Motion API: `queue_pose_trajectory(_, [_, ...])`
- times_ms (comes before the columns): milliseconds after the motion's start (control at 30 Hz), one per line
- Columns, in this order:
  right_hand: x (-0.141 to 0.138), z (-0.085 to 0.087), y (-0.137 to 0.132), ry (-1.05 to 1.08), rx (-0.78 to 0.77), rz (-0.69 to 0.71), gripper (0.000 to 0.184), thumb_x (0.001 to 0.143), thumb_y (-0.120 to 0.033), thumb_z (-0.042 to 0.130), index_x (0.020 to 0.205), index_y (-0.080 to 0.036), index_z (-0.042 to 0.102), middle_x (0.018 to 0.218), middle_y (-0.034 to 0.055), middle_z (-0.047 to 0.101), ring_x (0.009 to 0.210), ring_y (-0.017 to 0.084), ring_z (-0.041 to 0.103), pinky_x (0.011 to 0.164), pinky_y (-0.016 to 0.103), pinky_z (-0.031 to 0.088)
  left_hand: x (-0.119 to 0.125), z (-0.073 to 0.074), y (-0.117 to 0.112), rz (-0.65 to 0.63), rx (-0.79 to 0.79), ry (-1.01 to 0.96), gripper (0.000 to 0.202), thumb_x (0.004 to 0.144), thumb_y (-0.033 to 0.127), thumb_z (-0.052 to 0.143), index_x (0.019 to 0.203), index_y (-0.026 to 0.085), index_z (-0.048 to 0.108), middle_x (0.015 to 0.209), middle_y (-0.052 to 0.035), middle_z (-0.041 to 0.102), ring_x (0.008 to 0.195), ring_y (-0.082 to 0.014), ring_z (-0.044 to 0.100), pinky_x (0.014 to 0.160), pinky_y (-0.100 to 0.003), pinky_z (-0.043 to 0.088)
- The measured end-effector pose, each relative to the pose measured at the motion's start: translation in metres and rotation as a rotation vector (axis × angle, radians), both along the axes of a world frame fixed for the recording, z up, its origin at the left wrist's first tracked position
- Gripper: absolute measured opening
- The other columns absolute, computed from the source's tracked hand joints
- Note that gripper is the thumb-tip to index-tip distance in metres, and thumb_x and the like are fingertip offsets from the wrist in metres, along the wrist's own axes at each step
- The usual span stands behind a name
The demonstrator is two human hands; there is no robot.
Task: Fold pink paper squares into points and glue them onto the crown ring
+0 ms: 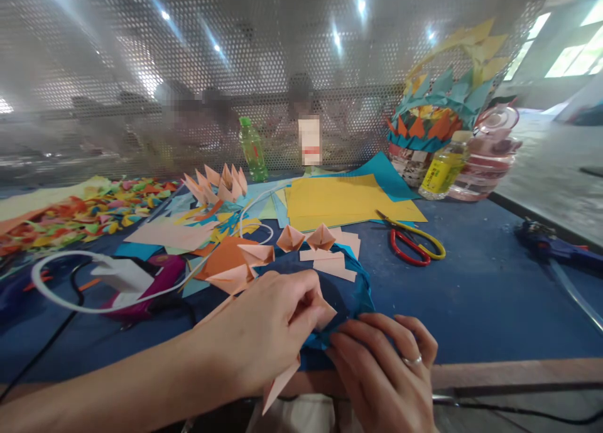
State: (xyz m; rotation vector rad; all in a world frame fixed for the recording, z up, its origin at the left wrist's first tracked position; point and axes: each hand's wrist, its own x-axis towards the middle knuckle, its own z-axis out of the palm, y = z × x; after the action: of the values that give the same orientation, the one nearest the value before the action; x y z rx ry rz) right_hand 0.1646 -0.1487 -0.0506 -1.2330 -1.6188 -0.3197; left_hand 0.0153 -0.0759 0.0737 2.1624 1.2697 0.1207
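My left hand (pixel 268 329) is closed in a pinch on a peach paper piece (pixel 282 376) that it folds near the table's front edge. My right hand (pixel 386 364), with a ring on one finger, presses its bent fingers on the same paper and on the blue paper (pixel 348 295) under it. Just beyond the hands lie folded peach paper units (pixel 306 237) and flat peach strips (pixel 332 260). An orange folded piece (pixel 226 260) lies to the left of them.
Yellow sheets (pixel 339 200) and red-and-yellow scissors (pixel 412 241) lie behind. A paper basket (pixel 424 131), a yellow bottle (pixel 443 169) and a green bottle (pixel 253 149) stand at the back. White cable (pixel 70 301), charger (pixel 122 274), scraps (pixel 85 213) left; glue gun (pixel 551 241) right.
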Motion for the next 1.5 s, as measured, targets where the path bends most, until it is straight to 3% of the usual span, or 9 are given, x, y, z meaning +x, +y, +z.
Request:
queue_pose_trajectory(167, [-0.002,0.004,0.003,0.059,0.001,-0.013,0.015,0.092,-0.032,0.059,0.083,-0.024,0.068,0.082,-0.0031,0.075,0.086,0.019,0.062,0.09,0.04,0.03,-0.004,-0.012,0.002,-0.022,-0.024,-0.007,0.031,0.09,0.046,0.045,0.073,0.022,0.056,0.066,0.0032,0.064,0.059,-0.0146,0.056,0.051,-0.024,0.033])
queue_pose_trajectory(367, [-0.002,0.006,0.002,0.075,-0.076,-0.005,0.016,0.093,-0.033,0.057,0.083,-0.024,0.066,0.084,-0.0027,0.073,0.089,0.02,0.061,0.091,0.041,0.028,-0.008,-0.016,0.002,0.001,-0.105,-0.062,0.031,0.088,0.047,0.046,0.074,0.021,0.057,0.059,0.0034,0.06,0.056,-0.0144,0.054,0.048,-0.023,0.031])
queue_pose_trajectory(867, [-0.003,0.005,0.005,0.122,-0.11,0.015,0.011,0.091,-0.034,0.06,0.086,-0.024,0.064,0.088,-0.0022,0.071,0.094,0.019,0.059,0.095,0.039,0.027,-0.003,-0.01,0.009,-0.067,-0.145,-0.092,0.029,0.089,0.043,0.049,0.073,0.02,0.053,0.065,0.0045,0.058,0.06,-0.0126,0.054,0.054,-0.022,0.038])
queue_pose_trajectory(1167, [-0.004,0.007,0.006,0.081,-0.126,-0.013,0.015,0.092,-0.034,0.058,0.083,-0.024,0.063,0.087,-0.0017,0.071,0.094,0.017,0.06,0.096,0.038,0.025,-0.005,-0.01,0.008,-0.079,-0.149,-0.07,0.033,0.088,0.048,0.051,0.074,0.019,0.054,0.064,0.0047,0.055,0.062,-0.0127,0.053,0.056,-0.022,0.04])
queue_pose_trajectory(1500, [-0.003,0.009,0.006,0.111,-0.163,0.022,0.006,0.088,-0.03,0.063,0.089,-0.024,0.061,0.091,-0.0022,0.07,0.095,0.018,0.058,0.096,0.038,0.026,-0.004,-0.004,0.008,-0.1,-0.216,-0.107,0.034,0.087,0.05,0.054,0.076,0.018,0.054,0.068,0.0029,0.06,0.066,-0.0138,0.056,0.057,-0.023,0.04])
